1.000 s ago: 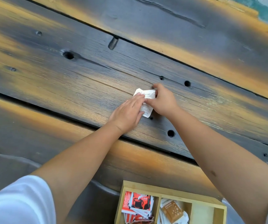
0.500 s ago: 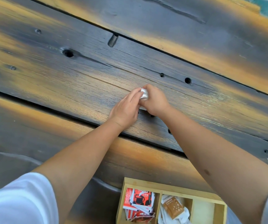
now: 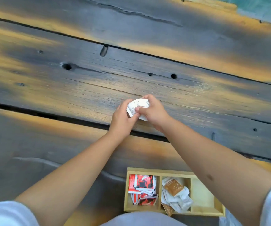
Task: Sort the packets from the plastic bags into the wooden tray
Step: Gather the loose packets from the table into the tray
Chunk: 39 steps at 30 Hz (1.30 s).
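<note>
Both hands meet over the dark plank table [image 3: 82, 88], a little right of the middle of the view, closed together on a small bunch of white packets [image 3: 137, 106]. The left hand [image 3: 123, 119] pinches the bunch from seven o'clock, the right hand [image 3: 153, 110] from four o'clock, its thumb pressed on the printed face. The bunch fans out with its long side running roughly from eight to two o'clock. The wooden tray [image 3: 159, 170] lies at six o'clock from the hands, well apart from them and close to the body — both forearms reach out past it. Neither hand looks clearly nearer to it. Its left compartment holds red packets [image 3: 143, 185], the middle one brown and white packets [image 3: 174, 190], and the right compartment [image 3: 201, 193] looks empty — probably where the white bunch belongs.
</note>
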Motion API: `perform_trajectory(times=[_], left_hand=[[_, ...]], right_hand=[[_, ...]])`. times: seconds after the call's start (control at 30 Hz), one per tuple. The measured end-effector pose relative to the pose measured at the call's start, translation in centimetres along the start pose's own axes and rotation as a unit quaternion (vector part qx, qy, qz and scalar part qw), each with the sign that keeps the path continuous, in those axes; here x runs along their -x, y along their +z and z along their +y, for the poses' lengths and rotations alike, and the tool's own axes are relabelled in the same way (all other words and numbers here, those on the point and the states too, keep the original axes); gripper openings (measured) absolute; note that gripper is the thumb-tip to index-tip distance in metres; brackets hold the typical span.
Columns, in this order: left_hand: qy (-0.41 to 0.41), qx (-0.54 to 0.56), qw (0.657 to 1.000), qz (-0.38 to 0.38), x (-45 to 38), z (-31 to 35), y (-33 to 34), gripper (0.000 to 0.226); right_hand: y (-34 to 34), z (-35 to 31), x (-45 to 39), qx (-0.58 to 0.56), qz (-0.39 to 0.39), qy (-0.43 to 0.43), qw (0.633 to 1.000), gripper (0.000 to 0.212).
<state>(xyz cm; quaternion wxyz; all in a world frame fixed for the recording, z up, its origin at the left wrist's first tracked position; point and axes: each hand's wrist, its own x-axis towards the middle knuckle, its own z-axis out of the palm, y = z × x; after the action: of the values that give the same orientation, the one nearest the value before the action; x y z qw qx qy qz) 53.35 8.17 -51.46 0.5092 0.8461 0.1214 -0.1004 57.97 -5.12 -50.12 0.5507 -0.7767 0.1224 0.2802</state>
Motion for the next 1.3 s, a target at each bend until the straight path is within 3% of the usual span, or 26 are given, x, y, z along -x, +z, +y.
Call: perform_trajectory(times=[0.07, 0.2, 0.27, 0.37, 0.5, 0.7, 0.87, 1.03, 1.1, 1.2, 1.3], left_hand=[[-0.027, 0.045, 0.998, -0.025, 2.7, 1.5, 0.4, 0.045], [0.026, 0.030, 0.996, -0.075, 8.3, 4.0, 2.5, 0.047], [0.041, 0.027, 0.994, -0.093, 10.6, 5.0, 3.5, 0.042], [0.027, 0.021, 0.989, -0.146, 13.4, 5.3, 4.7, 0.037], [0.025, 0.019, 0.977, -0.211, 16.7, 5.3, 6.3, 0.033], [0.077, -0.090, 0.973, -0.197, 20.6, 5.1, 8.1, 0.021], [0.110, -0.181, 0.964, -0.160, 21.3, 4.2, 9.1, 0.015], [0.155, -0.298, 0.920, -0.199, 22.5, 1.8, 10.3, 0.025], [0.192, -0.358, 0.883, -0.235, 22.8, 0.9, 10.3, 0.027], [0.201, -0.397, 0.850, -0.283, 23.5, -0.4, 9.6, 0.051], [0.245, -0.444, 0.821, -0.263, 23.9, -0.7, 9.4, 0.061]], right_hand=[[-1.3, 0.4, 3.4, -0.029, -0.006, 0.009, 1.000, 0.031], [-2.9, 1.8, 10.8, -0.162, -0.018, 0.044, 0.986, 0.019], [-3.8, 3.0, 13.9, -0.161, -0.025, 0.041, 0.986, 0.020], [-5.9, 5.1, 17.8, 0.001, 0.003, 0.016, 1.000, 0.031], [-7.8, 8.0, 22.1, 0.162, 0.058, -0.029, 0.985, 0.031], [-8.2, 12.2, 25.8, 0.355, 0.095, -0.118, 0.922, 0.017], [-7.6, 14.0, 25.6, 0.419, 0.105, -0.182, 0.883, 0.008], [-6.8, 17.3, 24.9, 0.500, 0.062, -0.173, 0.846, 0.015], [-7.0, 18.1, 24.7, 0.504, 0.018, -0.160, 0.848, 0.022], [-7.6, 18.9, 24.7, 0.482, -0.036, -0.159, 0.861, 0.016], [-8.5, 19.4, 25.3, 0.454, -0.060, -0.161, 0.874, 0.038]])
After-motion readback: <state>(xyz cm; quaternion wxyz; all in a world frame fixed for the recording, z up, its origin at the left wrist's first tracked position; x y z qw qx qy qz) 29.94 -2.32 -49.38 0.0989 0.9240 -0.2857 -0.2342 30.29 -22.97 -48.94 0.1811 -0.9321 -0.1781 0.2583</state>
